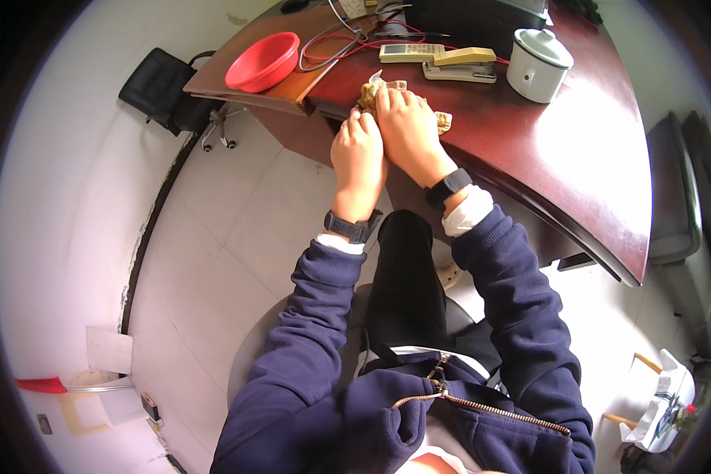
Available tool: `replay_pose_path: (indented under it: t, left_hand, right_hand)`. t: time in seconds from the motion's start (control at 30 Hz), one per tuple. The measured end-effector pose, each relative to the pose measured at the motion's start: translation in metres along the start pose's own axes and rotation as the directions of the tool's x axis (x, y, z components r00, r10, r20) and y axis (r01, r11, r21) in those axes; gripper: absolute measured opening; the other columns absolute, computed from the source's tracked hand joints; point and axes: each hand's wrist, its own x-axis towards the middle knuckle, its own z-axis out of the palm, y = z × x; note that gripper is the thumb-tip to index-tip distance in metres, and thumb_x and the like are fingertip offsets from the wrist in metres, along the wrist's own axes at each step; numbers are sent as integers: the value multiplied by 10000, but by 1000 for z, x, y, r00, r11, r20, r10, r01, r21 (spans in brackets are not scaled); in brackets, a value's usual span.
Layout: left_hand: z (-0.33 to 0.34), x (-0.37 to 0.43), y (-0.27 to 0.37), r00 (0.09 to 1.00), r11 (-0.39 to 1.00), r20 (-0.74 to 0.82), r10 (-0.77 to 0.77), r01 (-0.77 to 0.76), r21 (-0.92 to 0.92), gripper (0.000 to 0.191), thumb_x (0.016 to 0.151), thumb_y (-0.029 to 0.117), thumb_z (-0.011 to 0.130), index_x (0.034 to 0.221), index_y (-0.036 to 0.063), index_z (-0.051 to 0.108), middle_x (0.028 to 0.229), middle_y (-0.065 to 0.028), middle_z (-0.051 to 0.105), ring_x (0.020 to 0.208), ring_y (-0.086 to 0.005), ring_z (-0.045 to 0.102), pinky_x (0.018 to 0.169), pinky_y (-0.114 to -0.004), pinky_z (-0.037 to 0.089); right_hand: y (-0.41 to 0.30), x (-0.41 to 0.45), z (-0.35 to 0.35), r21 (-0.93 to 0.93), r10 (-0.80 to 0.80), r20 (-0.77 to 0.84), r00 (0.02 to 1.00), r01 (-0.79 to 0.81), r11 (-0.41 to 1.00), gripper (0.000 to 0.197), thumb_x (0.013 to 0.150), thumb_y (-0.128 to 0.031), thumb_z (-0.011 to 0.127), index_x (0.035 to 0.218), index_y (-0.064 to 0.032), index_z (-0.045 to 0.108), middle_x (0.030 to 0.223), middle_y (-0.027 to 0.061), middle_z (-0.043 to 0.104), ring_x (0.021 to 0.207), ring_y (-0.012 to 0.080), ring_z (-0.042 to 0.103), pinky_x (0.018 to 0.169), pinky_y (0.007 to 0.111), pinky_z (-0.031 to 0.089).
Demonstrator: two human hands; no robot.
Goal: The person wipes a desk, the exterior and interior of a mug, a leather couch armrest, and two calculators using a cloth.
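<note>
A bunched yellow-brown patterned cloth (373,95) lies at the near edge of the dark red wooden desk (480,124). Both my hands are on it, side by side and touching. My left hand (358,145) has its curled fingers at the cloth's near left side. My right hand (409,127) covers the middle of the cloth with bent fingers, and a part of the fabric sticks out to its right. A small whitish tip stands up at the cloth's far end. The fingertips and the cloth beneath them are mostly hidden.
A red plastic basket (263,62) stands at the desk's left. Beyond the cloth are a remote control (412,52), a stapler (459,71) and tangled cables (338,44). A lidded white enamel mug (536,68) stands to the right. A black office chair (160,89) is at the left wall.
</note>
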Motion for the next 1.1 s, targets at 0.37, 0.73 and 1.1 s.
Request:
replay_pose_path:
  t: [0.37,0.73,1.1]
  left_hand:
    - [9,44,-33,994,951,-40,104,-111,-289,238,828,48,548,1047,-30,601,1134,-188,634,1072,-339,598,912,-402,484]
    - [55,76,-78,999,924,34,-21,33,-380,255,871,70,524,1110,-3,574,1112,-165,629,1036,-344,599,874,-400,490]
    - [93,98,-98,998,958,55,30,-13,-287,313,868,65,522,1177,20,518,1229,-205,563,1174,-346,522,1011,-445,381]
  right_hand:
    - [11,40,38,183,-11,99,995,-7,983,295,845,-192,516,1016,27,612,1058,181,655,1094,323,591,943,394,455]
    - [10,108,74,186,-9,458,889,-85,979,389,901,-276,420,1116,-43,645,1121,138,666,1164,339,544,1025,484,352]
    - [23,147,100,105,6,608,794,-88,990,477,914,-356,377,1302,-156,570,1343,98,556,1297,284,456,1109,420,271]
